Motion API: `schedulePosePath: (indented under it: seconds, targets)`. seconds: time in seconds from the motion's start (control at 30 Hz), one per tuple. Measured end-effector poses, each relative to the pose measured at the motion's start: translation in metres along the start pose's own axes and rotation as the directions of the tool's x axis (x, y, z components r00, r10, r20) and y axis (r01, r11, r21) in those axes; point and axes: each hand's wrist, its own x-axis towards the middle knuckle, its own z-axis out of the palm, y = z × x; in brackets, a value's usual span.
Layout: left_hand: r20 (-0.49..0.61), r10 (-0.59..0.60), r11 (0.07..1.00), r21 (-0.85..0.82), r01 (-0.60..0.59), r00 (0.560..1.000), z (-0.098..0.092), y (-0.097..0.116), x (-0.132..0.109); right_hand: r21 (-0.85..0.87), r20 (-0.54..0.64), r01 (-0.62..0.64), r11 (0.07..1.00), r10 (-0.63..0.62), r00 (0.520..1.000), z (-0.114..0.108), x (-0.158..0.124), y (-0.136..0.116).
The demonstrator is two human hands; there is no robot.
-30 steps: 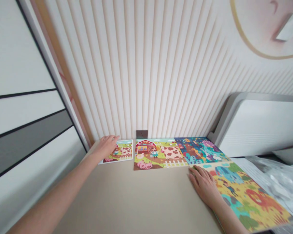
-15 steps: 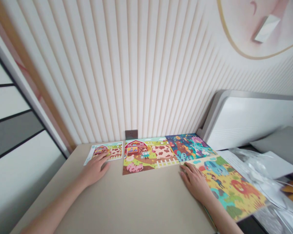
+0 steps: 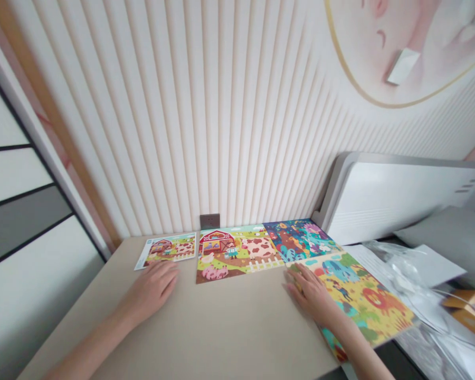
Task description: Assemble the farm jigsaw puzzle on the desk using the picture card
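The left hand lies palm down on the tabletop, fingers loosely together and clamped on nothing. Its fingertips are just beside the near edge of a small farm card; contact cannot be confirmed from this view. The card lies flat near the far edge of the tabletop, left of the farm panel.

The right hand rests at the near-left edge of the yellow panel, fingers slightly apart, with the fingertips at that edge and not clamped on it. The wrist overlaps the panel's lower portion.

The farm panel and the jungle panel lie flat side by side, touching, along the far edge of the tabletop. The yellow panel abuts the jungle panel's near edge and reaches the right edge of the tabletop.

A wall socket sits directly behind the farm panel. To the right, beyond the tabletop, are a white headboard, a grey pillow, plastic sheeting and a cardboard box.
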Motion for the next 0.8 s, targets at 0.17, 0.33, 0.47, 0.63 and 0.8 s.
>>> schedulePosePath:
  seconds: [0.17,0.33,0.47,0.63,0.8]
  targets:
    - [0.165,0.1,0.991,-0.103,-0.083,0.981,-0.031,0.089,-0.056,0.174,0.081,0.179,0.968,-0.195,0.977,-0.014,-0.034,-0.058]
    - [0.074,0.105,0.992,-0.084,-0.099,0.992,-0.02,0.131,-0.096,0.331,0.098,0.308,0.892,-0.357,0.929,-0.014,-0.05,-0.124]
    - [-0.036,-0.036,0.997,-0.072,0.033,0.999,-0.003,0.136,-0.105,0.349,0.019,0.305,0.886,-0.332,0.943,-0.004,-0.051,-0.142]
    - [-0.072,-0.175,0.983,-0.061,0.171,0.982,-0.01,0.149,-0.104,0.354,-0.008,0.211,0.911,-0.223,0.975,0.009,-0.054,-0.136]
    - [-0.063,-0.151,0.984,-0.108,0.144,0.987,-0.031,0.158,-0.1,0.366,-0.023,0.239,0.899,-0.248,0.968,0.013,-0.054,-0.132]
